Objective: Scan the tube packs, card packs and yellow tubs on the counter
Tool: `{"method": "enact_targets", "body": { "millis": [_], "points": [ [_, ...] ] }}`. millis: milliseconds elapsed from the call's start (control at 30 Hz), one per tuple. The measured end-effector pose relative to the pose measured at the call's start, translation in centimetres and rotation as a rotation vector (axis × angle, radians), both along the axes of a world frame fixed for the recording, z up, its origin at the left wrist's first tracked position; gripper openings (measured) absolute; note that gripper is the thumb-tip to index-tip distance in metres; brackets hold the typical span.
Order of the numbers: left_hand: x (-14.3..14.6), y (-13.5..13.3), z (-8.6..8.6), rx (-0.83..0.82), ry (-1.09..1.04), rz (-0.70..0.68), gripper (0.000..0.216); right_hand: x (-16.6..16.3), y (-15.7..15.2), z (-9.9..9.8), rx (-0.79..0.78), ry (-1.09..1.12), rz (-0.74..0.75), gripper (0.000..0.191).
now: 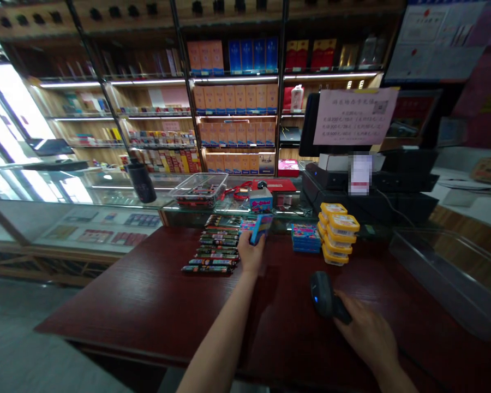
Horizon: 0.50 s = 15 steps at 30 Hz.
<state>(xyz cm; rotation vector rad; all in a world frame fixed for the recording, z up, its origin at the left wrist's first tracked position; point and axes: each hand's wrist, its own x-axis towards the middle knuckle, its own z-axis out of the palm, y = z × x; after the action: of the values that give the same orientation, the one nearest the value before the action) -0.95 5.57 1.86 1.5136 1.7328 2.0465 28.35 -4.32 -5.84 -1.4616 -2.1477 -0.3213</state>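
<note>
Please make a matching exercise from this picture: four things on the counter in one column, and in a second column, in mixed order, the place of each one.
Things:
1. blue box
2. black scanner
3. yellow-lidded tubs
4. wrapped sticks

Places:
A. stacked just right of the blue packs
B. held in the left hand
C. lying in a row, left of the left hand
D. held in the right hand

Pairs: 1-B, 2-D, 3-A, 4-C

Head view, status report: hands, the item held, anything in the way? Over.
Left hand shut on blue box, at counter's far edge. Right hand shut on scanner, low on counter. Snack sticks left of box, yellow tubs right; nothing between box and scanner.
</note>
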Motion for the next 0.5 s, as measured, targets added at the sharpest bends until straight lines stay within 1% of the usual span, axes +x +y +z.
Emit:
{"method": "enact_targets", "body": {
  "millis": [67, 133, 200, 267, 367, 433, 500],
  "points": [
    [-1.7, 0.5, 2.0, 0.000, 0.230, 0.063, 0.004, 0.0, 0.1, -0.1, -0.008, 0.016, 0.012, 0.035],
    [-3.2, 1.3, 3.4, -0.081, 0.483, 0.084, 0.012, 0.0, 0.1, -0.2, -0.016, 0.030, 0.024, 0.034],
    [-4.3, 2.1, 4.1, -0.208, 0.718, 0.101, 0.016, -0.1, 0.1, -0.2, -0.019, 0.042, 0.018, 0.034],
    [-4.7, 2.9, 4.1, -0.339, 0.886, 0.123, 0.020, -0.2, 0.1, -0.2, -0.018, 0.054, 0.005, 0.034],
    [-4.9, 3.7, 3.2, -0.478, 0.995, 0.113, 0.024, -0.4, 0.0, -0.2, -0.032, 0.064, -0.011, 0.033],
    [-5.0, 3.9, 2.2, -0.507, 1.000, 0.065, 0.020, -0.5, 0.0, -0.1, -0.041, 0.068, -0.017, 0.033],
    [-5.2, 4.0, 1.4, -0.483, 0.967, 0.020, 0.015, -0.6, -0.1, 0.2, -0.046, 0.072, -0.015, 0.033]
  ]
}}
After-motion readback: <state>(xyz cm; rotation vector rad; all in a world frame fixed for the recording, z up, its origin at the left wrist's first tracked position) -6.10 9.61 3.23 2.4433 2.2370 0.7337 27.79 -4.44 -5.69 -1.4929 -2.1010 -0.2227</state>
